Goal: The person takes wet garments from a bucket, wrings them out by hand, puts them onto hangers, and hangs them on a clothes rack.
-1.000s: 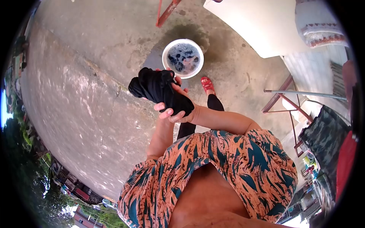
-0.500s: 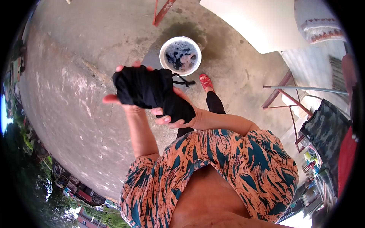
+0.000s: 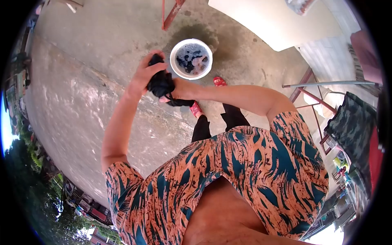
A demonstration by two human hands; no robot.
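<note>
A black garment with a drawstring (image 3: pixel 160 83) is bunched and twisted between my two hands, out in front of my body. My left hand (image 3: pixel 149 72) is closed round its upper end. Lower down, my right hand (image 3: pixel 182 89) grips the same cloth, its fingers partly hidden behind it. A loose black end and cords dangle by the right wrist. Beyond the hands, a white bucket (image 3: pixel 173 67) stands on the floor, holding sudsy water with dark and pale cloth in it.
Wet patches darken the concrete floor (image 3: pixel 102 134) behind the bucket. My feet in red sandals (image 3: pixel 196 109) stand close by. A white board (image 3: pixel 261 20) reaches in from the upper right. Camouflage cloth (image 3: pixel 353 122) hangs by a metal frame (image 3: pixel 326 83) at right.
Both hands have moved away from my body, the arms now stretched further out. The black garment has gone from a loose bundle to a tighter, narrower twist.
</note>
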